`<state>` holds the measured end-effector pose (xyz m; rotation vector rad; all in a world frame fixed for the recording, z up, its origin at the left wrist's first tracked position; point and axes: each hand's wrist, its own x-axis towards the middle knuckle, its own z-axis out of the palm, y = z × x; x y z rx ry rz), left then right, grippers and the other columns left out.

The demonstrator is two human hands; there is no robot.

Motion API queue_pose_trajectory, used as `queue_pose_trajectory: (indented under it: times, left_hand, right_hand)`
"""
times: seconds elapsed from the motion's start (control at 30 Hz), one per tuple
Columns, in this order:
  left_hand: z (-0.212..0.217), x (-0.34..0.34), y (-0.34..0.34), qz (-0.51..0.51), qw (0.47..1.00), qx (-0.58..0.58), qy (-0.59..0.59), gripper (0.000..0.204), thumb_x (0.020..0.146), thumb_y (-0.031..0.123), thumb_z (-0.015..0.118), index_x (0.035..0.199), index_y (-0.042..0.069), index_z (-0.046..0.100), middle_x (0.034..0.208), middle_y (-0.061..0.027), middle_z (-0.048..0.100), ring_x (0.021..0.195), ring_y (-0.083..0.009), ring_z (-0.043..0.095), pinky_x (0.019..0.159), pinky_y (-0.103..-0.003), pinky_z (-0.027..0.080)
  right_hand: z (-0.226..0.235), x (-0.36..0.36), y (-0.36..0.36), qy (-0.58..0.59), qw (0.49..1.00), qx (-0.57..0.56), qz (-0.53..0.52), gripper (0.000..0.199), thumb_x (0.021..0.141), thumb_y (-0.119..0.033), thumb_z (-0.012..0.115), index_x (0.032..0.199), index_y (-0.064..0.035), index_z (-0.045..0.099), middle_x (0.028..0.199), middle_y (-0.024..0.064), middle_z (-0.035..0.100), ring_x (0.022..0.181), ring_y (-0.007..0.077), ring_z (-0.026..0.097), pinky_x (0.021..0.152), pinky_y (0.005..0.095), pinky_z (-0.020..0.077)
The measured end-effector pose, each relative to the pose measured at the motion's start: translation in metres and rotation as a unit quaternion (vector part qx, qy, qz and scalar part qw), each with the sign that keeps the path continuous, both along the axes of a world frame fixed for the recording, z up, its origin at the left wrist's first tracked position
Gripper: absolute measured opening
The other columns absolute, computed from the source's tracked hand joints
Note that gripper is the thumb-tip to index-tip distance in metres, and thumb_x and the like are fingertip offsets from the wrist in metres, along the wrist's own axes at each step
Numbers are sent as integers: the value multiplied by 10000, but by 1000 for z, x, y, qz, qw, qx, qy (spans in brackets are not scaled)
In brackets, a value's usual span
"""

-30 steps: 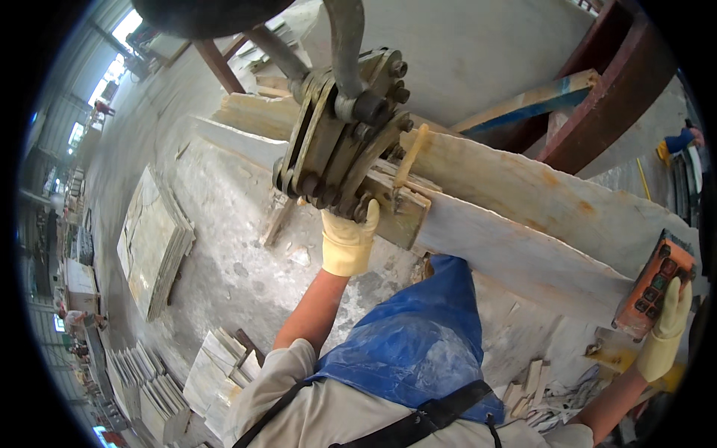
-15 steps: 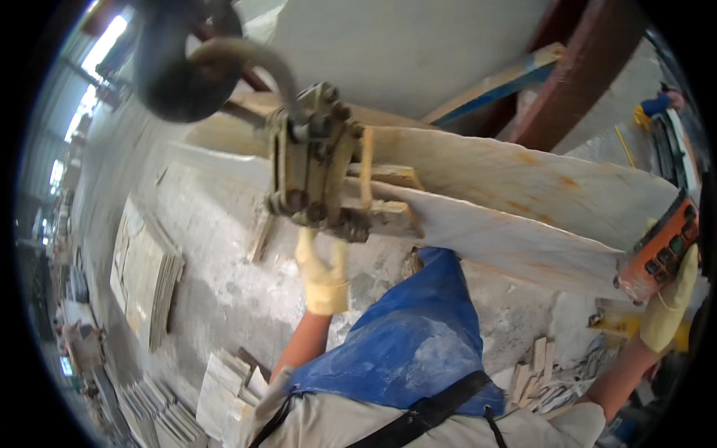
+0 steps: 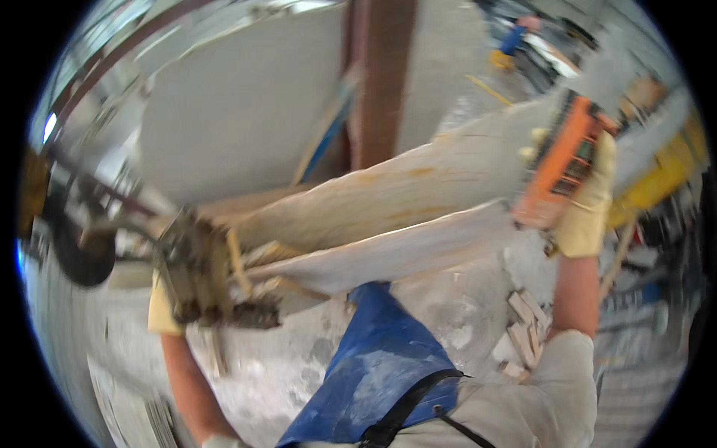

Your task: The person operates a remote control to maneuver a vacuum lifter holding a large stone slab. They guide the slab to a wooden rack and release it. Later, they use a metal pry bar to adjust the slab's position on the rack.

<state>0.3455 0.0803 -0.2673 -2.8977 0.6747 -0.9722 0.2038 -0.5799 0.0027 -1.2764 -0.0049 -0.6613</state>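
Observation:
My right hand (image 3: 588, 218), in a pale yellow glove, is closed around an orange remote control (image 3: 554, 175) with dark buttons. My left hand (image 3: 162, 312), gloved alike, is up against the near left side of a metal lifting clamp (image 3: 196, 265); its fingers are hidden behind the clamp, so their grip cannot be made out. The clamp hangs by a dark hook (image 3: 84, 252) and sits at the left end of two upright stone slabs, a near pale one (image 3: 403, 248) and a far brown-veined one (image 3: 418, 179). Wood strips (image 3: 272, 252) stick out between the slabs by the clamp.
Behind the slabs stand a reddish steel post (image 3: 382, 82) and a large grey slab (image 3: 239, 104). Broken stone pieces (image 3: 524, 328) lie on the floor at right, near a yellow beam (image 3: 661, 179). More slabs (image 3: 153, 425) are stacked at lower left. My blue apron (image 3: 388, 343) hangs close to the near slab.
The view has swung to the right, so clamp and slabs sit further left. My left hand has gone from below the clamp to its left side. The remote stays in my right hand.

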Motion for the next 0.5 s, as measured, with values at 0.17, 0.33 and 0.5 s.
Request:
queue_pose_trajectory:
  times: [0.17, 0.33, 0.5]
  left_hand:
    - [15, 15, 4, -37, 993, -90, 67, 504, 1071, 134, 631, 1540, -24, 537, 1494, -240, 621, 1305, -324, 630, 1113, -435, 511]
    - [42, -6, 3, -40, 979, -169, 111, 489, 1066, 131, 628, 1517, -42, 553, 1476, -240, 638, 1288, -330, 643, 1110, -438, 519]
    - [71, -23, -14, -50, 962, -234, 131, 476, 1061, 127, 626, 1495, -59, 569, 1457, -241, 655, 1270, -336, 656, 1107, -441, 527]
  right_hand:
    - [-5, 39, 9, -46, 992, -44, 107, 661, 955, -596, 763, 1330, -53, 719, 1090, 181, 809, 918, 335, 817, 786, 446, 706]
    - [-6, 37, 12, -56, 989, -59, 120, 605, 936, -521, 808, 1283, -31, 738, 1060, 161, 814, 907, 330, 819, 768, 443, 706]
    - [-11, 32, 12, -78, 984, -78, 142, 551, 1002, -438, 762, 1299, 21, 699, 1080, 140, 794, 913, 238, 787, 801, 365, 662]
